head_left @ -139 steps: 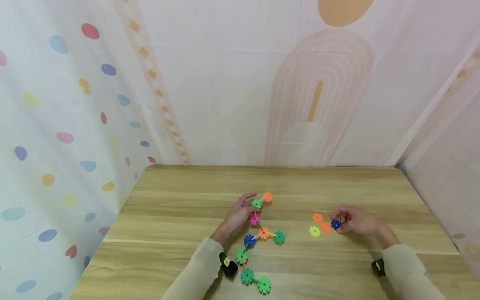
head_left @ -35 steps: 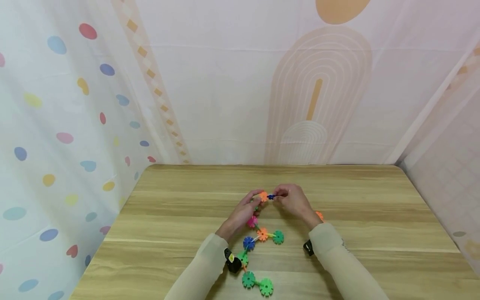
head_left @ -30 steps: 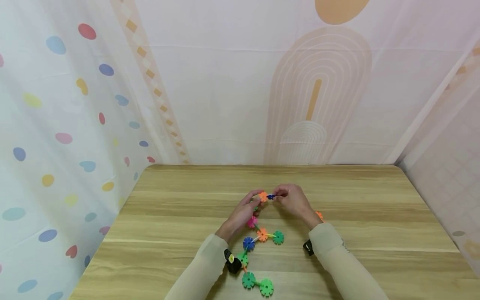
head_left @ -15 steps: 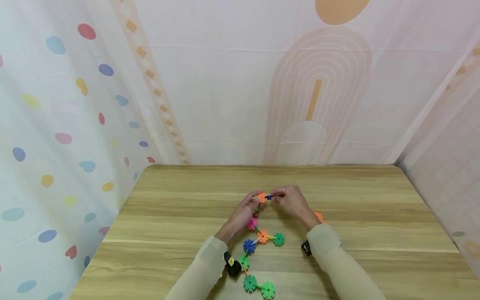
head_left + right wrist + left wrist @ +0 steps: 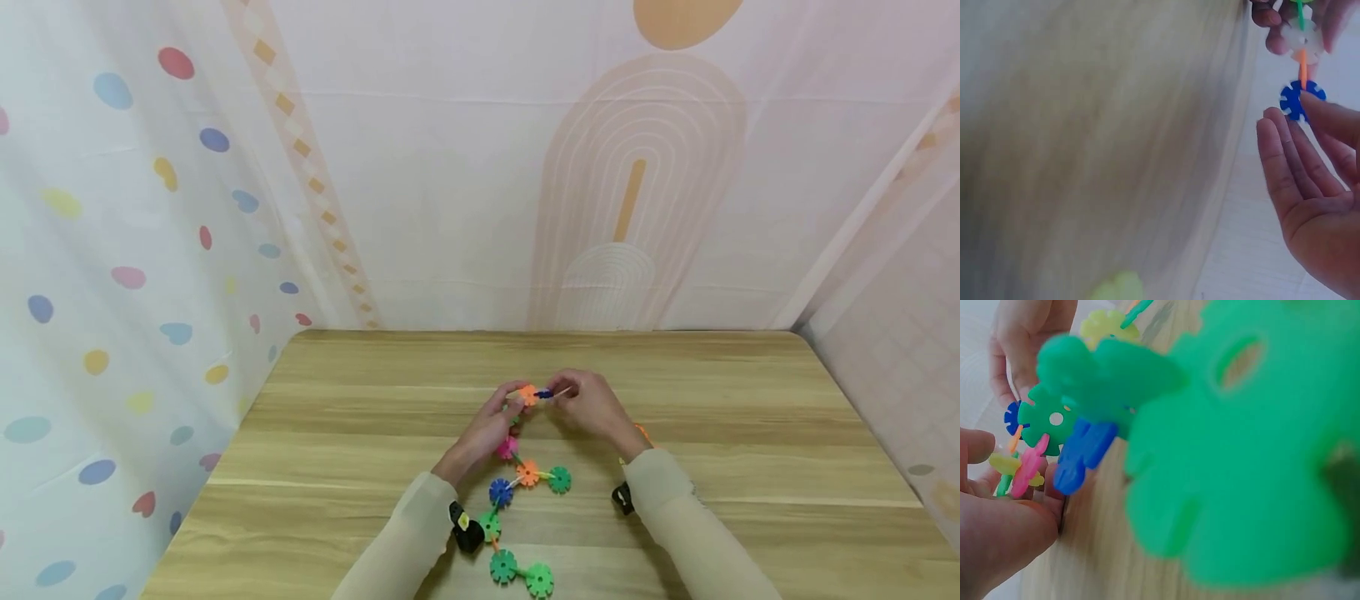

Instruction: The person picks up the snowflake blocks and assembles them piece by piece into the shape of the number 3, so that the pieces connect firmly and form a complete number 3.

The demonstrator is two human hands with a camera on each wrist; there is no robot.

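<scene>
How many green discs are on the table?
4: one at the chain's right branch, one just below the near blue disc, two joined nearest the person. The left hand may hide more.

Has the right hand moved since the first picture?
Yes. The right hand went left across the table, from the loose pieces to the chain's orange end piece.
</scene>
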